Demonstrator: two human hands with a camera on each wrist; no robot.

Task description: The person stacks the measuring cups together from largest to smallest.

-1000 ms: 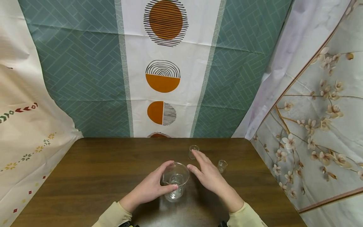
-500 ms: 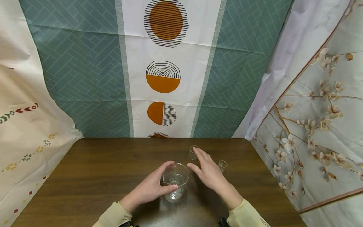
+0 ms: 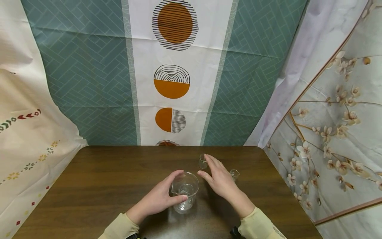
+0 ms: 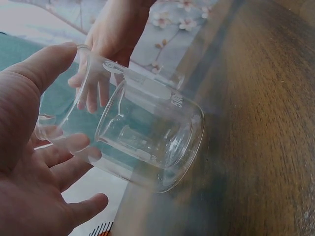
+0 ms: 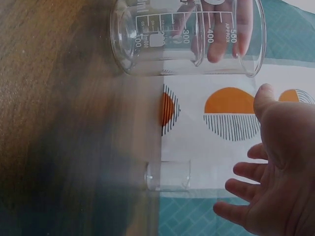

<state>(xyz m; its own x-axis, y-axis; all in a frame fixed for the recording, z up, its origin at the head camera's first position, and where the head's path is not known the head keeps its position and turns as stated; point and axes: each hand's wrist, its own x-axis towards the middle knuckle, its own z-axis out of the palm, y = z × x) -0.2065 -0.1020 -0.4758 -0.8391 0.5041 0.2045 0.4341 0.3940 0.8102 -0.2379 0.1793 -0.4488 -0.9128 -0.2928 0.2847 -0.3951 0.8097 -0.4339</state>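
Note:
A large clear glass beaker [image 3: 184, 192] stands upright on the table; its marks run up to 500 in the right wrist view. Inside it sits a smaller beaker [image 4: 142, 132], and something smaller still shows within that one. My left hand [image 3: 159, 197] grips the large beaker around its upper part from the left, thumb at the near side. Spread and holding nothing, my right hand [image 3: 222, 181] hovers right of the large beaker. Just past its fingertips stands a small glass beaker [image 3: 203, 161]; another small beaker [image 3: 234, 174] is partly hidden behind that hand.
The brown wooden table [image 3: 113, 179] reaches back to a green and white patterned cloth [image 3: 176, 99]. A floral cloth [image 3: 328, 149] hangs along the right side, and a cream cloth [image 3: 35, 132] along the left.
My right hand has shifted very slightly to the right, its fingertips now at the right side of the farther small beaker. The left hand keeps the same grip on the large beaker.

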